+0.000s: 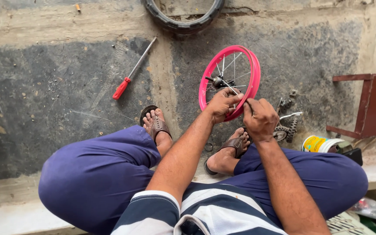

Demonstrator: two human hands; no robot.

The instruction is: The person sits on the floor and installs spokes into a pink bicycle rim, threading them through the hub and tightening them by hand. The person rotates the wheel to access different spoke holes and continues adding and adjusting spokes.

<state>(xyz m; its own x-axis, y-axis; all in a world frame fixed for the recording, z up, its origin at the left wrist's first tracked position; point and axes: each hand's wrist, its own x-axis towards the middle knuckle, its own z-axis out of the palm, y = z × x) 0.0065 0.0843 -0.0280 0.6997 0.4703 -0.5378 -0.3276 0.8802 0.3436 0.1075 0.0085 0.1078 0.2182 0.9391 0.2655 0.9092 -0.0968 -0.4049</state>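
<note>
Head view | both hands — left hand (223,104), right hand (260,118) — clenched on pink wheel rim (254,74) | tyre (183,19) off, spokes (233,69) fitted | screwdriver (131,73) unused

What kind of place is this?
Probably a roadside bicycle repair spot: both hands hold a pink wheel over a concrete floor, with a tyre, a screwdriver and a chain nearby.

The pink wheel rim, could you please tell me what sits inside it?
Inside the pink wheel rim are thin silver spokes and a metal hub with axle. The left hand and right hand cover its lower part.
</note>
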